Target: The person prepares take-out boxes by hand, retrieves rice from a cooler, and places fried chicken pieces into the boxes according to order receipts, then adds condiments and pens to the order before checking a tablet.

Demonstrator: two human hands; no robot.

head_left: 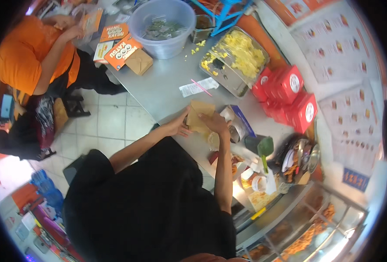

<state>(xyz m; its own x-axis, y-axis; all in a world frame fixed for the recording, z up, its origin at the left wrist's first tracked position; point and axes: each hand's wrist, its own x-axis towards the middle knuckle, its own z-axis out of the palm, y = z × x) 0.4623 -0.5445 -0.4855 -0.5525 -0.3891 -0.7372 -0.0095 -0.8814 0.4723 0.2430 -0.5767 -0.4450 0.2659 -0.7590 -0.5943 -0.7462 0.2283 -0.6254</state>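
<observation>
A small brown cardboard food box [199, 109] is held over the edge of the metal counter, between my two hands. My left hand [178, 124] grips its left side, some fingers stretched below it. From the right, my right hand [216, 124] presses on the box's lower right part with its fingers; their undersides are hidden. Just beyond my hands, a printed paper slip [193, 87] lies on the counter with a pink straw-like stick [202, 87] across it. A blue-and-white carton [241, 120] stands beside my right hand.
On the metal counter [158, 83] stand a clear plastic tub [162, 43], a tray of yellow food [237, 54] and stacked red boxes [285, 87]. Utensils [300, 157] fill a container at right, near a glass food case [307, 227]. A person in orange [21, 52] is at far left.
</observation>
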